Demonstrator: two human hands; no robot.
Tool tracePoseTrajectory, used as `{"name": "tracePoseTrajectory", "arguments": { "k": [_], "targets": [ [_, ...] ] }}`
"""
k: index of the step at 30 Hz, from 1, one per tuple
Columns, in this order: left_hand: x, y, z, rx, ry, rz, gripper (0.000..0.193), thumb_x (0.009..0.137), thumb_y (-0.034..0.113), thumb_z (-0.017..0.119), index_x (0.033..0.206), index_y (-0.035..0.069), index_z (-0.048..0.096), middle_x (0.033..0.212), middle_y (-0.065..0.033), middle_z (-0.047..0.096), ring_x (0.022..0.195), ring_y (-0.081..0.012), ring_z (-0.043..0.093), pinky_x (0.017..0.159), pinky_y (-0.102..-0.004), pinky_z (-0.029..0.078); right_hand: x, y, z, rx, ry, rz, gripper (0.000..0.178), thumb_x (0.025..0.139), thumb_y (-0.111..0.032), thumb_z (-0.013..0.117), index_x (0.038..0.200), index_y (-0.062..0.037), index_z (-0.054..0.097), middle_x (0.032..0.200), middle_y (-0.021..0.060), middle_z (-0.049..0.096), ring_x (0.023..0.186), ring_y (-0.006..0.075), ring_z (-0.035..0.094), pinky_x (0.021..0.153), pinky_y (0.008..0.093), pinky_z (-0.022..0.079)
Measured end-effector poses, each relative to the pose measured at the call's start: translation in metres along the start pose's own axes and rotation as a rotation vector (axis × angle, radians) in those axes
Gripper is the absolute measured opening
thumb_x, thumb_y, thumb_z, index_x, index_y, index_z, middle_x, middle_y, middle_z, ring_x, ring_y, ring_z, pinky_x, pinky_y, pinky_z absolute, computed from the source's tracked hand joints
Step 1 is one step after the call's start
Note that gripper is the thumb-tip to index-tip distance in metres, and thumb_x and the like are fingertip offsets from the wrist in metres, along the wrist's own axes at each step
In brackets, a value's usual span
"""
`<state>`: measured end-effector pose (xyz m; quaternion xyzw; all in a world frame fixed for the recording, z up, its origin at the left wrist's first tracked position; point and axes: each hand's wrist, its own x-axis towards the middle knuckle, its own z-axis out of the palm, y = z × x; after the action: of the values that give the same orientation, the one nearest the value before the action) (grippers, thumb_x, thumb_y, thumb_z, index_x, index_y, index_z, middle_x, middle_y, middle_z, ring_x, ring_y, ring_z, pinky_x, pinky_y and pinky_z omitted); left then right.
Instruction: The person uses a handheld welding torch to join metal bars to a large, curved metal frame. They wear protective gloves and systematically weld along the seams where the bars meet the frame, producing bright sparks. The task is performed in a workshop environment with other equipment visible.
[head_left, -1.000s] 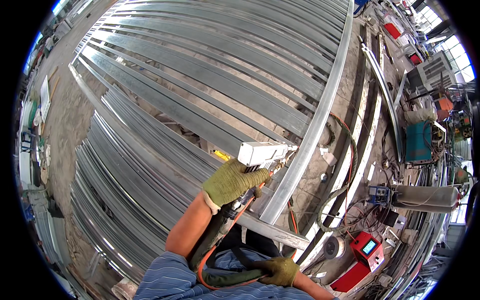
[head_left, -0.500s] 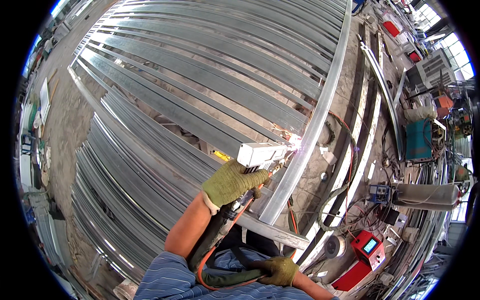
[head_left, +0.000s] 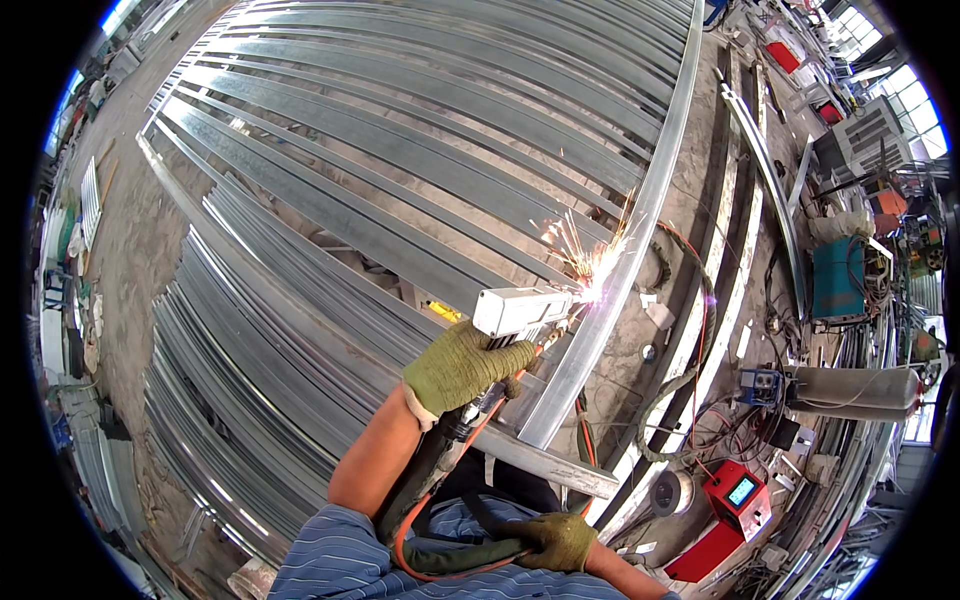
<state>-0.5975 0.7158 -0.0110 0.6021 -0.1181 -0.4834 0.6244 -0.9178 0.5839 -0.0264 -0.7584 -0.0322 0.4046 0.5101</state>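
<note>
My left hand (head_left: 462, 368), in a green knit glove, is wrapped round the grip of a handheld welding gun (head_left: 522, 310) with a white boxy head. The gun's tip meets a bright glow and a spray of sparks (head_left: 585, 262) where a slat end joins the long metal edge rail (head_left: 600, 318). Low against my striped shirt, my right hand (head_left: 557, 542), gloved alike, closes round the gun's dark-sheathed cable (head_left: 465, 558). An orange hose (head_left: 408, 525) runs along it. Parallel galvanized steel slats (head_left: 400, 150) form the frame before me.
Stacked metal profiles (head_left: 250, 370) lie on the left. To the right are long beams (head_left: 715, 270), a tangled dark hose (head_left: 655, 430), a wire spool (head_left: 671, 493), a red machine with a screen (head_left: 735, 500), a gas cylinder (head_left: 850, 390) and a teal machine (head_left: 838, 280).
The sparks have grown from a small glow into a tall spray fanning up and away. My left hand and the welding gun have barely shifted; my right hand stays put.
</note>
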Motion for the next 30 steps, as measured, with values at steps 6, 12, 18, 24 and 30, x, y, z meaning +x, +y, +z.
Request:
{"name": "tracePoseTrajectory", "arguments": {
  "k": [6,12,18,24,30],
  "targets": [
    [-0.002,0.003,0.001,0.043,0.008,0.017,0.051,0.104,0.02,0.077,0.147,-0.001,0.06,0.108,-0.014,0.078,0.078,-0.0175,0.073,0.069,-0.0326,0.06,0.001,0.006,0.005,-0.021,-0.013,0.01,0.057,0.089,-0.04,0.077,0.143,-0.0216,0.07,0.1,0.0143,0.077,0.099,0.0353,0.076,0.089,0.0465,0.06],
    [-0.005,0.005,0.002,0.016,0.0,0.007,0.055,0.104,0.02,0.077,0.151,0.0,0.057,0.11,-0.0129,0.078,0.083,-0.0157,0.073,0.071,-0.0326,0.06,0.0,0.006,0.006,-0.021,0.007,0.004,0.057,0.089,-0.041,0.077,0.142,-0.0214,0.071,0.101,0.015,0.078,0.099,0.0359,0.077,0.089,0.0464,0.06],
    [-0.008,0.001,0.004,-0.027,0.005,0.06,0.055,0.104,0.022,0.078,0.151,0.0,0.058,0.11,-0.0122,0.078,0.083,-0.0146,0.072,0.073,-0.0329,0.059,0.001,0.006,0.006,-0.023,-0.012,-0.011,0.058,0.089,-0.041,0.077,0.143,-0.0216,0.07,0.103,0.0158,0.078,0.099,0.0369,0.076,0.089,0.0472,0.06],
    [-0.014,0.009,0.007,-0.031,0.006,0.036,0.051,0.105,0.022,0.077,0.147,-0.002,0.062,0.109,-0.0114,0.077,0.082,-0.0152,0.07,0.072,-0.0331,0.058,0.0,0.002,0.003,-0.009,-0.021,-0.003,0.058,0.089,-0.041,0.077,0.143,-0.0208,0.07,0.105,0.0165,0.078,0.101,0.0371,0.076,0.09,0.0476,0.06],
    [-0.017,0.001,0.006,-0.027,0.013,0.053,0.05,0.104,0.023,0.077,0.144,-0.003,0.063,0.109,-0.0119,0.078,0.077,-0.0163,0.071,0.071,-0.0335,0.058,0.001,0.0,0.002,-0.019,-0.026,-0.007,0.058,0.089,-0.039,0.076,0.144,-0.0202,0.069,0.106,0.0169,0.079,0.102,0.0375,0.076,0.091,0.0477,0.06]
  ]
}}
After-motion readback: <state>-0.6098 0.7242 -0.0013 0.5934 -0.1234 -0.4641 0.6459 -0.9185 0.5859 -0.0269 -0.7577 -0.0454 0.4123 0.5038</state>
